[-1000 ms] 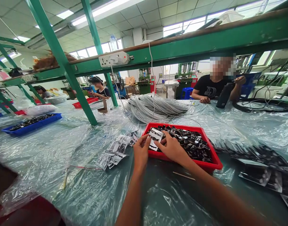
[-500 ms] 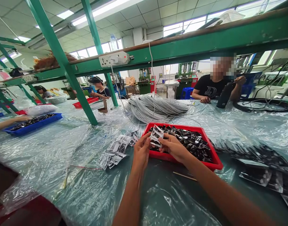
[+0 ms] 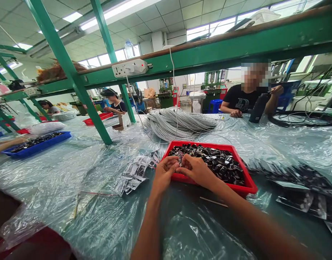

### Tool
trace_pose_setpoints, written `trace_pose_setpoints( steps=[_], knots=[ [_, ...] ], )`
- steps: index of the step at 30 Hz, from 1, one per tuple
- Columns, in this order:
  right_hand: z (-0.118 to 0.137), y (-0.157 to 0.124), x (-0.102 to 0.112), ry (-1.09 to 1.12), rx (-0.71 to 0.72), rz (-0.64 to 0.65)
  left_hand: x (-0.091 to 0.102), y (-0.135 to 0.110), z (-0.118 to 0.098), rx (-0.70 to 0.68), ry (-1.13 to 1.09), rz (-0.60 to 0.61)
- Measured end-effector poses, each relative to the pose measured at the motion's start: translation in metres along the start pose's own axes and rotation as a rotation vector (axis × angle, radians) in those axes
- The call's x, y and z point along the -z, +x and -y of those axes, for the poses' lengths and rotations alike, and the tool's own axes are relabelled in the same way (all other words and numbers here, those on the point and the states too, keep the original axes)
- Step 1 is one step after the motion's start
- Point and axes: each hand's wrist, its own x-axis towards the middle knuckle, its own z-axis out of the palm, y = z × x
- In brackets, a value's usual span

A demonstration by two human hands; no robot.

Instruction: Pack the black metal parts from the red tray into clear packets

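My left hand (image 3: 164, 172) and my right hand (image 3: 196, 170) meet over the near left side of a red tray (image 3: 248, 180). Between their fingertips they pinch a small white-and-black packet (image 3: 180, 155), now turned nearly edge-on and mostly hidden by the fingers. Many small glossy black parts (image 3: 222, 162) fill the tray; their exact kind is too small to make out. To the left lies a loose pile of similar flat silvery packets (image 3: 134, 169). Rows of dark packets (image 3: 301, 200) spread over the table at the right.
Behind the tray sits a big coil of grey cable (image 3: 179, 124). A green frame post (image 3: 92, 108) comes down onto the plastic-covered table (image 3: 106, 224). A thin stick (image 3: 213, 202) lies before the tray. Across the table sits a person near a dark bottle (image 3: 259, 108); a blue tray (image 3: 43, 144) is far left.
The packet was held up with its flat face showing; now it is tilted nearly edge-on, lower, and more covered. My hands have drawn closer together, with the right fingers curled in more.
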Motion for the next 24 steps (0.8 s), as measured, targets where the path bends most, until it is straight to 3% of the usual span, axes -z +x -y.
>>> trace_pose_setpoints(
  steps=[2,4,8,10,15,18,21,24],
  knots=[
    [0.000,0.000,0.003,0.024,0.013,0.050,0.005,0.001,-0.001,-0.002,0.019,0.024],
    [0.001,0.001,0.003,0.037,0.038,0.051,0.010,0.003,-0.001,-0.012,0.036,-0.030],
    [0.004,0.001,-0.006,0.071,0.003,-0.080,0.018,0.007,0.000,-0.044,0.068,-0.216],
    [0.006,0.000,-0.013,0.076,-0.033,-0.097,0.019,0.006,-0.001,-0.059,0.093,-0.236],
    [0.006,-0.003,-0.017,0.054,-0.115,-0.029,0.014,-0.002,-0.010,0.003,0.081,0.059],
    [0.005,-0.002,-0.009,0.062,-0.096,0.080,0.012,-0.003,-0.011,0.010,0.065,0.081],
    [0.006,-0.001,-0.003,-0.006,-0.050,0.114,0.013,0.000,-0.005,-0.025,0.091,0.014],
    [0.006,0.001,-0.002,-0.028,-0.032,0.050,0.020,0.004,-0.001,-0.068,0.199,-0.215]
  ],
)
